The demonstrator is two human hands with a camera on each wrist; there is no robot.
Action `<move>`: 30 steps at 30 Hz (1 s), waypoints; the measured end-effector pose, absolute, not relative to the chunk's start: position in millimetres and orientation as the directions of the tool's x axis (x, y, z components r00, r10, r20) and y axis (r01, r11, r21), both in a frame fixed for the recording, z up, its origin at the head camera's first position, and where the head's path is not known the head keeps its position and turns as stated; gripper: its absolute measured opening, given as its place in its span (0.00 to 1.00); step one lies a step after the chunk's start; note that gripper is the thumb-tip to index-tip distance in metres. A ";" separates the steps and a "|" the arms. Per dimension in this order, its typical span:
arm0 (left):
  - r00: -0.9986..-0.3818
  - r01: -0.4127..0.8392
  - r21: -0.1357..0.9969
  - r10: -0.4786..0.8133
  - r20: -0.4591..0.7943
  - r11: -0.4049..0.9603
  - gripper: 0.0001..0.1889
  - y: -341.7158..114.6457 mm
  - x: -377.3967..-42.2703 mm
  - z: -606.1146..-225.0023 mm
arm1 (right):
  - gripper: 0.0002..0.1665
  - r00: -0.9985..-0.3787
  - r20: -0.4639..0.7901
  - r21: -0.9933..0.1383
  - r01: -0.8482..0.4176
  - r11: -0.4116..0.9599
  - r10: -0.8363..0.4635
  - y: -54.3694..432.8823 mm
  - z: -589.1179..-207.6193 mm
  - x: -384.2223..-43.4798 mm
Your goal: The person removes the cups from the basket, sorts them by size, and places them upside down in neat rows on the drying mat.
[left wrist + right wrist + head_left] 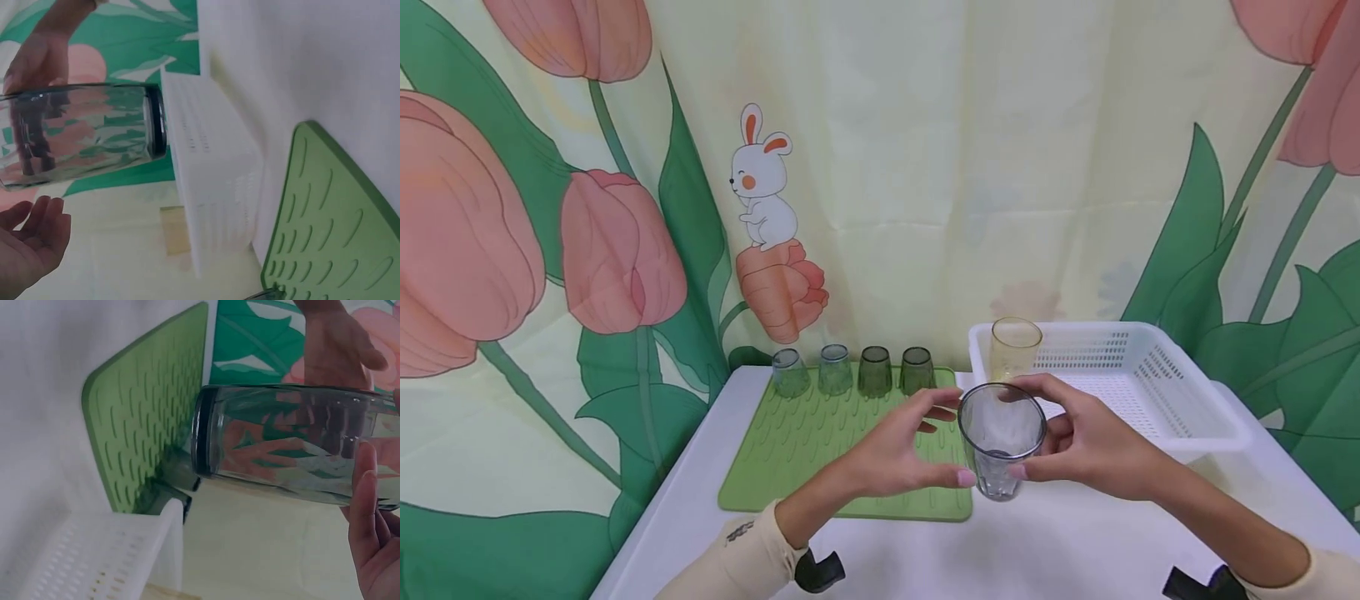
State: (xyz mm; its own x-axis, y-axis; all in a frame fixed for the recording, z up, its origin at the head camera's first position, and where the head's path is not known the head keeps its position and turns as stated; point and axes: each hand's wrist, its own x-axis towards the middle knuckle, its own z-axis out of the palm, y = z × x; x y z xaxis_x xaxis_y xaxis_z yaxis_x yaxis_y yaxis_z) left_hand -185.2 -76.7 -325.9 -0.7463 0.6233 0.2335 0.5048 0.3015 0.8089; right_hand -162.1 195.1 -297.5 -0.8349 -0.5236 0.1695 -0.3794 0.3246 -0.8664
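Observation:
My right hand holds a clear grey drinking glass, its mouth up, above the white table; thumb and fingers grip its right side. My left hand is at the glass's left side, fingers spread and thumb tip close to the wall. In the left wrist view a gap shows between the left fingers and the glass. The right wrist view shows the glass's thick dark base and the right fingers against its side.
A green drying mat lies left of the glass, with several small tinted glasses in a row along its back edge. At the back right stands a white perforated basket with a yellow glass at its left end. A tulip-print curtain hangs behind.

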 end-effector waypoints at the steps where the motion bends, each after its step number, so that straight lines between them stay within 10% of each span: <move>1: -0.742 0.516 0.801 0.627 0.239 0.304 0.45 -76.3 -184.2 -325.8 | 0.48 -0.829 0.160 -0.870 -0.375 0.320 -0.535 192.5 -299.4 -161.8; 30: -0.753 0.562 0.751 0.589 0.293 0.345 0.43 -83.1 -175.2 -311.6 | 0.55 -0.745 0.152 -0.926 -0.336 0.169 -0.649 181.7 -351.1 -176.9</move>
